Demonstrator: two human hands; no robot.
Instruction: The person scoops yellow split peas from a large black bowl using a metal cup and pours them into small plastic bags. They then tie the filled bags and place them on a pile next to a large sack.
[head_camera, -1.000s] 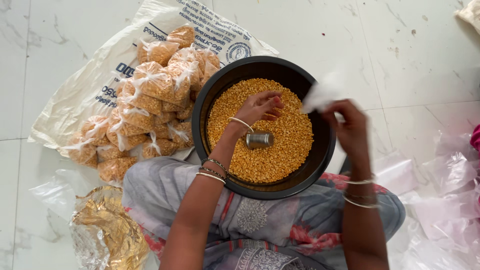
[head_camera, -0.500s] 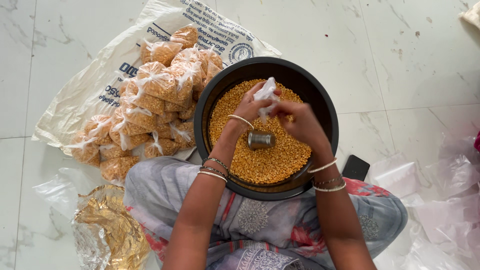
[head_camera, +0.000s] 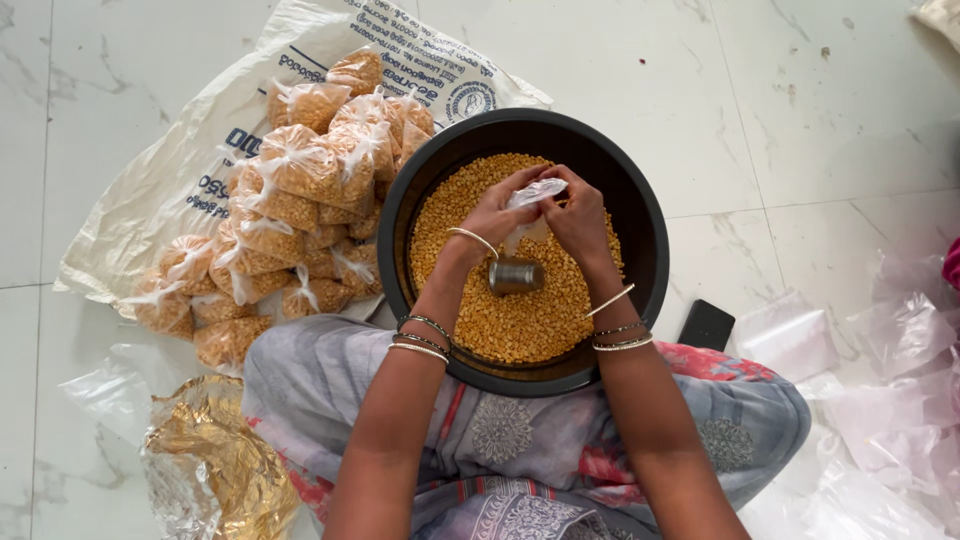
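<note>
A large black bowl (head_camera: 640, 190) rests against my lap, filled with yellow split lentils (head_camera: 520, 320). A small steel cup (head_camera: 515, 276) lies on the lentils. Both hands are over the bowl, fingers together on one small clear plastic bag (head_camera: 535, 195). My left hand (head_camera: 495, 210) grips the bag's left side and my right hand (head_camera: 578, 215) grips its right side. The bag looks empty and hangs down between the hands toward the cup.
A heap of several tied lentil packets (head_camera: 290, 220) lies on a printed white sack (head_camera: 180, 170) left of the bowl. A black phone (head_camera: 705, 325) sits on the floor at right, beside loose clear bags (head_camera: 880, 360). Crumpled golden plastic (head_camera: 215, 470) lies lower left.
My right hand brought the clear bag from the bowl's right rim to the middle. My left hand rose from the lentils to meet it, and both now hold the bag.
</note>
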